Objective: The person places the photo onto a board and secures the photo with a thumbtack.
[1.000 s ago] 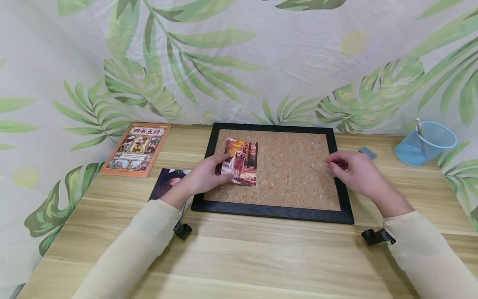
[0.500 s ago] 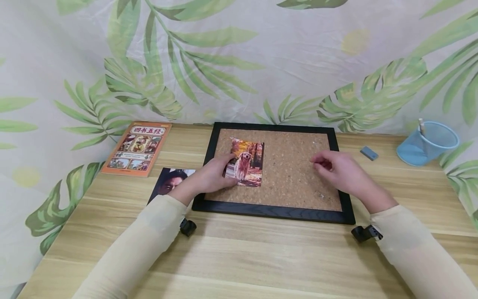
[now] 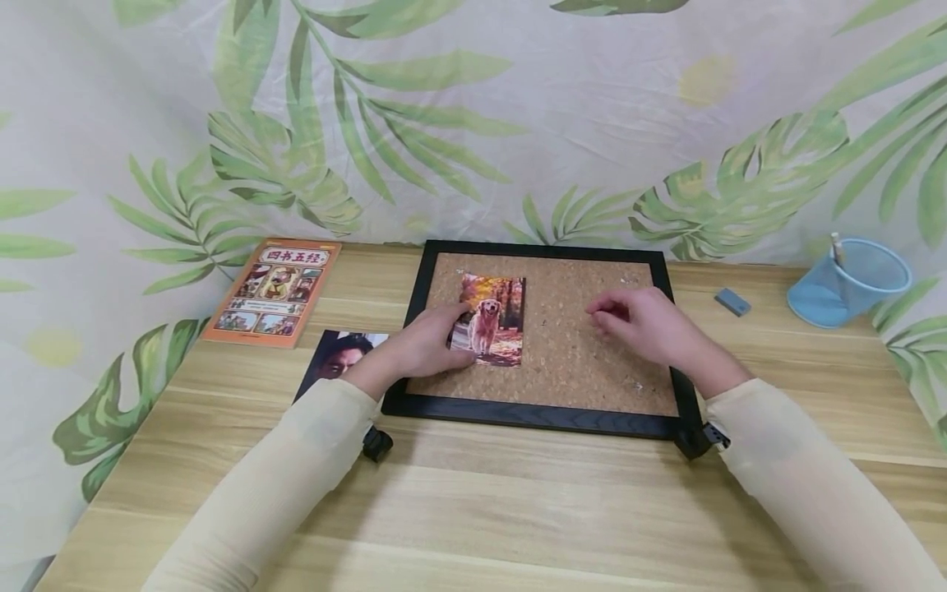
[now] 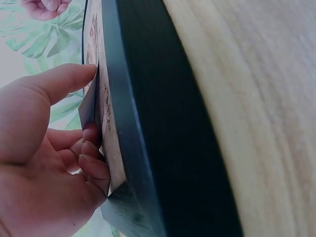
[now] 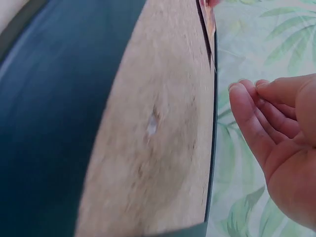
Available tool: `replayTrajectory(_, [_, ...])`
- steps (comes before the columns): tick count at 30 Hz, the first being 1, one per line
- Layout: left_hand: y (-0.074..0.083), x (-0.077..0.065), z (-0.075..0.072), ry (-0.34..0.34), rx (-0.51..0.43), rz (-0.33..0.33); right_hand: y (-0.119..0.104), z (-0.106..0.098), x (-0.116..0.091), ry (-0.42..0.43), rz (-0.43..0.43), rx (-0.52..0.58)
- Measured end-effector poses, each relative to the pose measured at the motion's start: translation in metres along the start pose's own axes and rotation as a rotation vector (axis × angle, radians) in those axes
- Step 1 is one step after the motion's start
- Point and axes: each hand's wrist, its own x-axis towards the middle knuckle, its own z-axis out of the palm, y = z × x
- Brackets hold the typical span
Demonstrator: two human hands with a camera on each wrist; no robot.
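My left hand (image 3: 427, 344), thumb parted, grips the golden retriever photo (image 3: 496, 321) near the corkboard's (image 3: 558, 362) left edge; my right hand (image 3: 642, 325) pinches, contents hidden; likely I'm positioning, the next move wanting it flat

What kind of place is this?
It looks like an indoor desk, maybe for study or crafts: there's a wooden tabletop, a black-framed cork board and a blue cup holding what looks like a pencil.

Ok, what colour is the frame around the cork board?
Black. The frame shows best in the head view, with part of every side visible.
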Motion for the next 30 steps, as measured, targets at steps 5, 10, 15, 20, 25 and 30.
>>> replayTrajectory(5, [0.019, -0.008, -0.010, -0.029, -0.006, -0.040, -0.005, 0.008, 0.014, -0.045, 0.054, 0.117])
replayTrajectory(10, [0.012, -0.002, -0.006, -0.023, 0.019, -0.019, -0.009, 0.016, 0.027, -0.064, 0.098, 0.178])
replayTrajectory(15, [-0.008, 0.014, 0.003, -0.022, 0.019, -0.010, -0.014, 0.025, 0.043, -0.070, 0.111, 0.239])
replayTrajectory(20, [-0.025, 0.026, 0.015, -0.010, 0.015, -0.010, -0.019, 0.039, 0.061, -0.069, 0.158, 0.375])
replayTrajectory(25, [-0.025, 0.027, 0.016, -0.002, 0.007, 0.014, -0.026, 0.047, 0.079, -0.077, 0.191, 0.494])
replayTrajectory(30, [-0.008, 0.015, 0.004, -0.011, 0.002, 0.006, -0.031, 0.053, 0.097, -0.091, 0.211, 0.516])
